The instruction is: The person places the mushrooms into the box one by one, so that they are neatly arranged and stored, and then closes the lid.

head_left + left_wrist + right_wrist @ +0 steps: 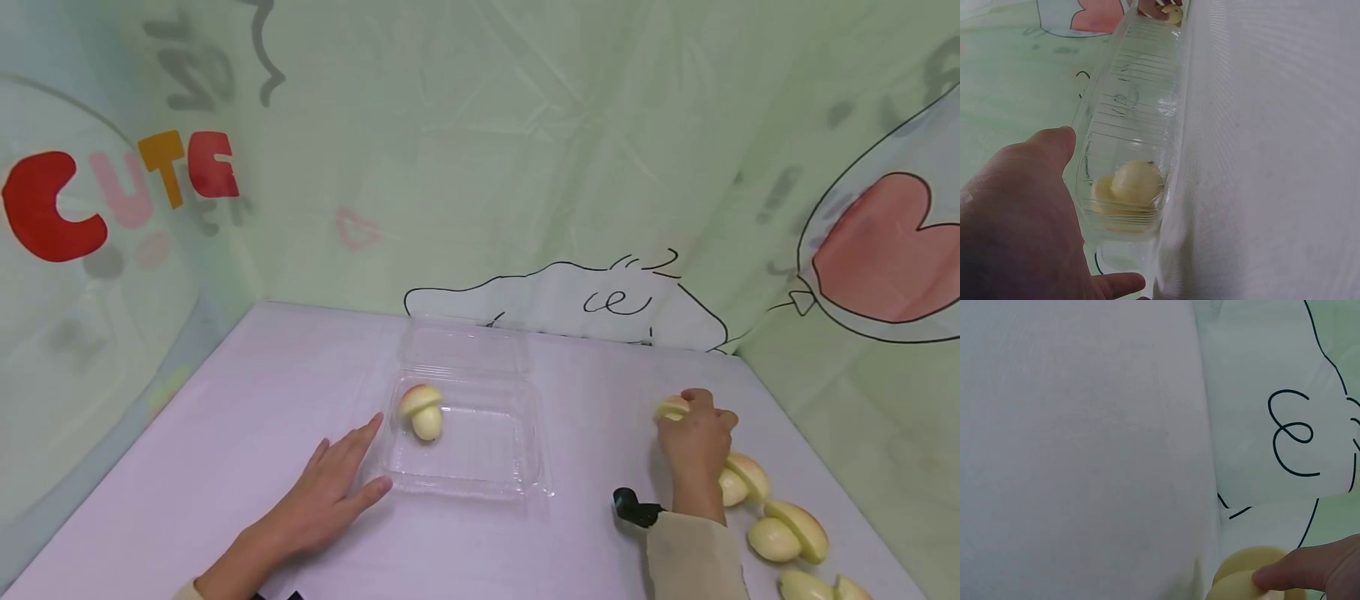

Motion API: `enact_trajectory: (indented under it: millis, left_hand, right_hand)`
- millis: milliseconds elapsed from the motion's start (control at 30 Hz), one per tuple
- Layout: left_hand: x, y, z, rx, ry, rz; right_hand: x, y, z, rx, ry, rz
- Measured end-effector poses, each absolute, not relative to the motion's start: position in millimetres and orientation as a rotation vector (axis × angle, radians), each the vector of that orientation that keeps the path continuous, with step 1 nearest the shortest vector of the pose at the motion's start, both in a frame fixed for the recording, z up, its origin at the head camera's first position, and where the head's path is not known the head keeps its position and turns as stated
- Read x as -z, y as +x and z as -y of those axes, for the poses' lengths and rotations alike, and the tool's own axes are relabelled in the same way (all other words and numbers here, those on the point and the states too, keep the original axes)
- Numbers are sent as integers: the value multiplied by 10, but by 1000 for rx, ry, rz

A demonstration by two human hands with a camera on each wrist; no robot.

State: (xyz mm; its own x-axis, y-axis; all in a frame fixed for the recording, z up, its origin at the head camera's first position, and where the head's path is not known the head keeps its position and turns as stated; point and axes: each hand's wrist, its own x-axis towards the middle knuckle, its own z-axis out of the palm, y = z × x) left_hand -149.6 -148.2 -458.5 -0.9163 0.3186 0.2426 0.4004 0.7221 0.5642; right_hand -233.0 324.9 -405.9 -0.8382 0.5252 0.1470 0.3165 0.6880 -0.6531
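A clear plastic clamshell box (480, 479) lies with its lid folded back on the table's middle. One pale yellow mushroom (427, 422) with a reddish cap lies inside at the left. My left hand (330, 492) is spread beside the box's left wall; in the left wrist view its thumb and fingers are extended near the rim (1079, 181). At the right, my right hand (697, 433) grips another mushroom (670, 407), partly hidden by the fingers. The right wrist view shows a fingertip (1266, 578) pressing on that mushroom (1241, 562).
Several more mushrooms (776, 540) run in a row along the table's right side, towards the front. A white cloth covers the table (300, 367). Printed green curtains (480, 167) enclose its back and sides. A black strap piece (633, 508) sticks out at my right wrist.
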Motion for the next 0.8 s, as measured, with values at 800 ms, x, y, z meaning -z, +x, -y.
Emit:
enact_trajectory:
  millis: [800]
  left_hand:
    - [4559,-1481,1477,987,-581,2808]
  right_hand:
    - [3679,-2229,-2906,-991,-624,2568]
